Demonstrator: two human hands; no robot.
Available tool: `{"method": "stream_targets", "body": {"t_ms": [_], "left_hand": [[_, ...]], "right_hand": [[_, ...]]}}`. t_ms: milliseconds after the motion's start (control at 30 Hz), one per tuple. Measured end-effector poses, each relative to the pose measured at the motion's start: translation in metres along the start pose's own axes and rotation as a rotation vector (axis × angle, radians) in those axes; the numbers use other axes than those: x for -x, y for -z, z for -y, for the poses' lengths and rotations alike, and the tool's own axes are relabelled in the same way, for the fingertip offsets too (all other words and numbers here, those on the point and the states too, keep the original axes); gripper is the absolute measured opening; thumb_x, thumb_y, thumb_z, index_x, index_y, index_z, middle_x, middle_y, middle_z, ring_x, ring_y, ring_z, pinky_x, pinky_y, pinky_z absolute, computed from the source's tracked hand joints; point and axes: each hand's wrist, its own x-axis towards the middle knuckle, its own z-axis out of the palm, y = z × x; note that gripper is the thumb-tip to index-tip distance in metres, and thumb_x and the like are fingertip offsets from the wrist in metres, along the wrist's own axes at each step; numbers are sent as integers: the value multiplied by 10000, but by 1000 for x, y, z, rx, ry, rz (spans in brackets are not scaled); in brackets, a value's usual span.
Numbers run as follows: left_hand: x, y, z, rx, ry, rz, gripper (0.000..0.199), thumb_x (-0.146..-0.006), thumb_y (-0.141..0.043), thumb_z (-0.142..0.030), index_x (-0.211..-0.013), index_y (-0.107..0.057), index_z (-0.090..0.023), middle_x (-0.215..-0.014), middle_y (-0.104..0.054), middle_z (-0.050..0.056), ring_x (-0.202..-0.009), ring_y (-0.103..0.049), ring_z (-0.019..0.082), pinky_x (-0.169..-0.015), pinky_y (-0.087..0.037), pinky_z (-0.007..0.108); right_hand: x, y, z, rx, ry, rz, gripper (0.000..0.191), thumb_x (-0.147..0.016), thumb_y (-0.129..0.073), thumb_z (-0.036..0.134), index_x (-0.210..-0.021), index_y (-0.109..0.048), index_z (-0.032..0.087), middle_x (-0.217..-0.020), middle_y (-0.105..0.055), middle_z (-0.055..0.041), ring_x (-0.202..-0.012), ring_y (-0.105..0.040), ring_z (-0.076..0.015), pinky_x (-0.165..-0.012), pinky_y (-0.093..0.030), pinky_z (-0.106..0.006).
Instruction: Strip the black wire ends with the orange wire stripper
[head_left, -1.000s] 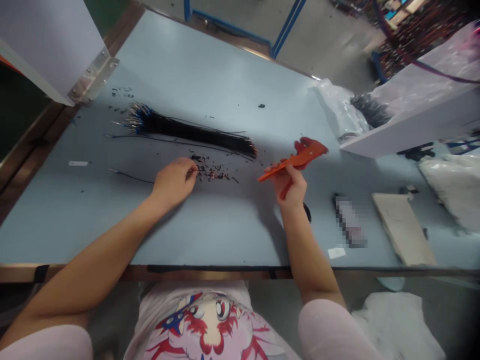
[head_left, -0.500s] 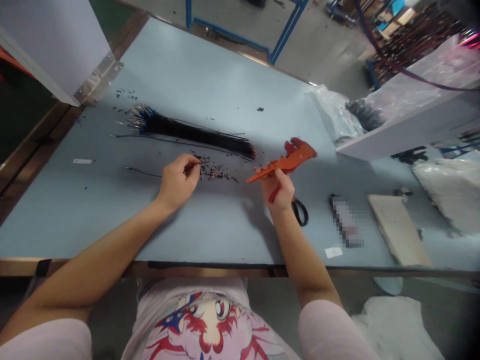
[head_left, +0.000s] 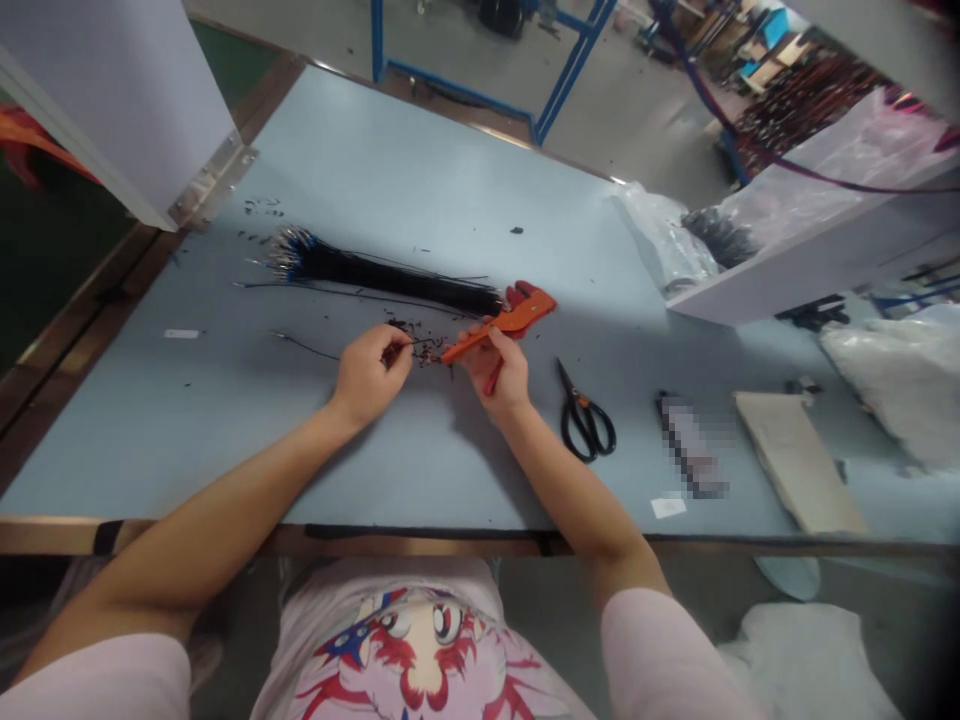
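Between the thumb and fingers of my left hand (head_left: pixel 373 372) is a thin black wire (head_left: pixel 309 349), its metal-tipped end trailing left over the table. My right hand (head_left: pixel 501 372) is closed around orange-red wire strippers (head_left: pixel 506 322). Their near tip is close to the short wire end that sticks out of my left hand; whether they touch I cannot tell. Behind both hands lies a bundle of black wires (head_left: pixel 390 276), with blue and metal terminals at its left end. Small black offcuts (head_left: pixel 426 347) are scattered between my hands.
Black-handled scissors (head_left: pixel 583 415) lie on the table (head_left: pixel 450 470) right of my right hand. Farther right are a blurred-out dark object (head_left: pixel 691 445), a small white label (head_left: pixel 668 508) and a beige flat piece (head_left: pixel 799 460). Clear plastic bags (head_left: pixel 660 240) rest by a white panel.
My right hand has moved left with the wire strippers, bringing them up to my left hand and uncovering the scissors. My left hand still pinches the wire. The view has shifted slightly.
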Motion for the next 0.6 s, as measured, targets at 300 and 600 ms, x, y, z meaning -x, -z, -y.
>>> {"method": "stream_targets", "body": {"t_ms": [300, 600], "left_hand": [[-4, 13, -6, -76, -112, -172, 89, -827, -548, -240, -803, -620, -192, -728, -620, -4, -608, -494, 97, -621, -417, 239], [2, 13, -9, -237, -302, -93, 61, -812, -575, -248, -803, -629, -221, -741, -665, 18, -714, -591, 153, -699, -467, 295]], "right_hand": [[59, 24, 22, 321, -405, 414, 357, -755, -681, 253, -1072, -556, 146, -880, -626, -67, -747, -643, -214, -666, -548, -400], [64, 18, 12, 232, -461, 467, 325, -777, -680, 327, -1013, -566, 135, -849, -631, -71, -730, -650, -219, -625, -553, -379]]}}
